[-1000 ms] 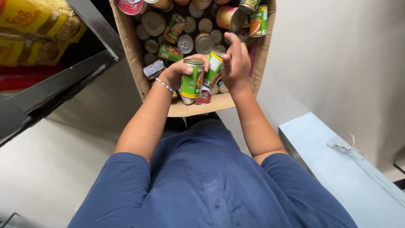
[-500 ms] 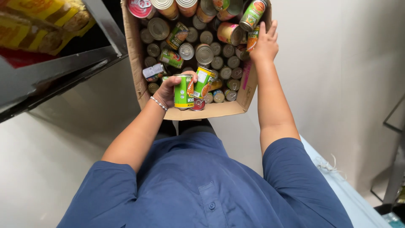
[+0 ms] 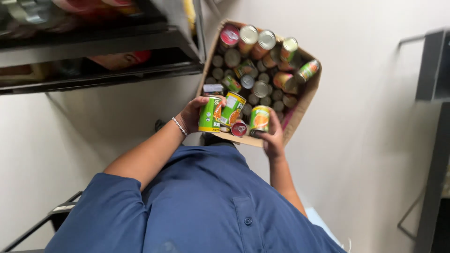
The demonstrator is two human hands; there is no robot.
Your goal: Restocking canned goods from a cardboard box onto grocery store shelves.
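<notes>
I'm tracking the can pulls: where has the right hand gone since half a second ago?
Yes, it moved. The right hand came back from the box's far right wall to its near edge, now gripping a green can.

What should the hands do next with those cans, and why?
Probably lift the right hand and its green can with the orange picture clear of the cardboard box. The left hand already grips two green cans above the box's near edge, the shelf stands beside it, and the box is crowded with more tins.
</notes>
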